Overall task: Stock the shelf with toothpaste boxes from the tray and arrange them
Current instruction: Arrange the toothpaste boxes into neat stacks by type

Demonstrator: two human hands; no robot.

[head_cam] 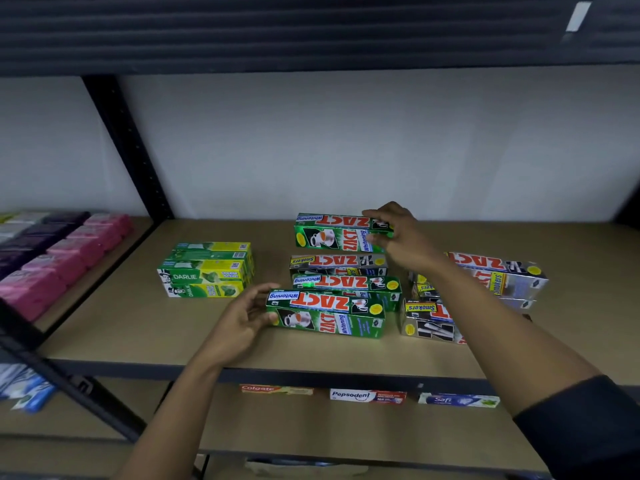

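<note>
Two clamped: left grip (242, 318) – front green Zact box (329, 317); right grip (401, 237) – rear green box (332, 233).

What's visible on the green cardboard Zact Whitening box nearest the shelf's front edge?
Long green cardboard Zact Whitening box lying flat on the tan wooden shelf board, slightly skewed to the front edge. Red Zact lettering, upside down, on top, with a round yellow sticker near the right end; cup picture and blue Whitening band on the front face. Looks closed, undented. The left hand grips its left end. Another green Zact box sits close behind; contact unclear.
</note>
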